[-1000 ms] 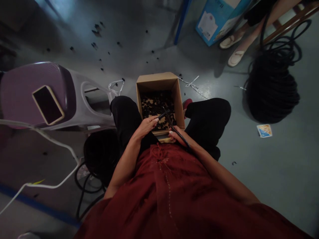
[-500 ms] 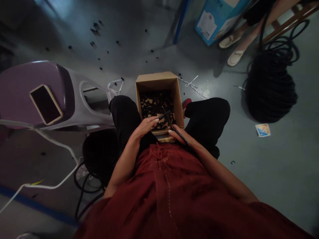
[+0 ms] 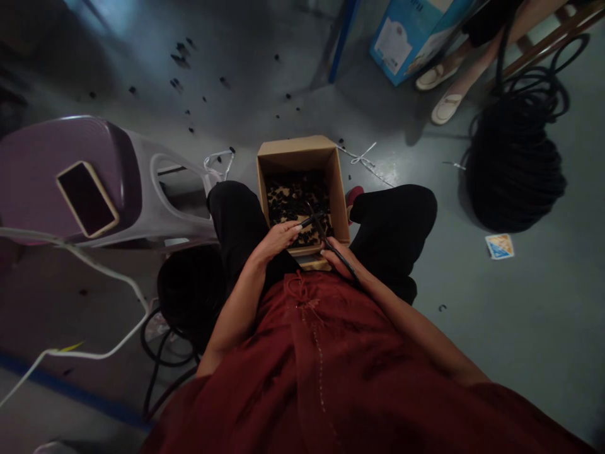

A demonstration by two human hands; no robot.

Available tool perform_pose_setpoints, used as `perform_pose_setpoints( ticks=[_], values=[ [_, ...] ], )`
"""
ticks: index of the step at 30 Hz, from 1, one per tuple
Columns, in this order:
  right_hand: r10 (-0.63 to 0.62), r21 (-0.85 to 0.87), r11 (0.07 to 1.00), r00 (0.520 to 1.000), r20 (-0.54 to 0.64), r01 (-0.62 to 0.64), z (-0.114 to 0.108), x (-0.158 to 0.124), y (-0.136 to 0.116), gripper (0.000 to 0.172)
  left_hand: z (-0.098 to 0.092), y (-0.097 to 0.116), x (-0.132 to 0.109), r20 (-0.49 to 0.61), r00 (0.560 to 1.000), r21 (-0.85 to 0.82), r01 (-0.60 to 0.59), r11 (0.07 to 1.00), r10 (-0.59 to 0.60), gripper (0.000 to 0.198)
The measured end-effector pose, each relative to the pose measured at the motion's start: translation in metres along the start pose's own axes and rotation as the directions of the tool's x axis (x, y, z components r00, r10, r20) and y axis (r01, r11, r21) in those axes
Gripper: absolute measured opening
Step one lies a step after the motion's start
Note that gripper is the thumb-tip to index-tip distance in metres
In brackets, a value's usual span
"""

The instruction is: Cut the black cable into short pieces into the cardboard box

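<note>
at the frame's centre, the left hand (image 3: 280, 238) pinches a black cord (image 3: 307, 222) over the carton (image 3: 297, 147); the right hand (image 3: 334, 258) is closed around a dark tool (image 3: 322, 232), perhaps scissors. if the cord slips, it could nick fingers.

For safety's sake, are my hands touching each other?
Apart: the head view shows a gap between left hand and right hand, the cardboard box visible through it.

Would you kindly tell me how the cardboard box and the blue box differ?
The cardboard box is plain brown; the blue box is printed, with a white panel. The cardboard box sits between the person's knees; the blue box stands near another person's shoes. Both have straight edges.
</note>
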State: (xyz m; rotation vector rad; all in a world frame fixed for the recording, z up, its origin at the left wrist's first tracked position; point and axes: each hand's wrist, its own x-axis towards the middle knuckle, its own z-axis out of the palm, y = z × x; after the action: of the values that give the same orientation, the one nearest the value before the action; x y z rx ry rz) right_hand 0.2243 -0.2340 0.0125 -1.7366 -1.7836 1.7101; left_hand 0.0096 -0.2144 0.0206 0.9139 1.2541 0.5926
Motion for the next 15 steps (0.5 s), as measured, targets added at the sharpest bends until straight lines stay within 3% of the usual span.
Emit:
perform_pose_setpoints(
  ticks=[8,15],
  values=[
    [-0.013,-0.058,0.998,1.000,-0.026,0.012,0.002,0.002,-0.001,0.018,0.002,0.000,0.001,-0.009,1.000,-0.013,0.000,1.000,0.000,0.027],
    [-0.026,-0.107,0.994,0.996,-0.081,0.017,0.003,0.006,0.001,0.015,0.002,-0.016,0.011,-0.037,0.998,0.067,-0.047,0.997,0.049,0.027]
  ],
)
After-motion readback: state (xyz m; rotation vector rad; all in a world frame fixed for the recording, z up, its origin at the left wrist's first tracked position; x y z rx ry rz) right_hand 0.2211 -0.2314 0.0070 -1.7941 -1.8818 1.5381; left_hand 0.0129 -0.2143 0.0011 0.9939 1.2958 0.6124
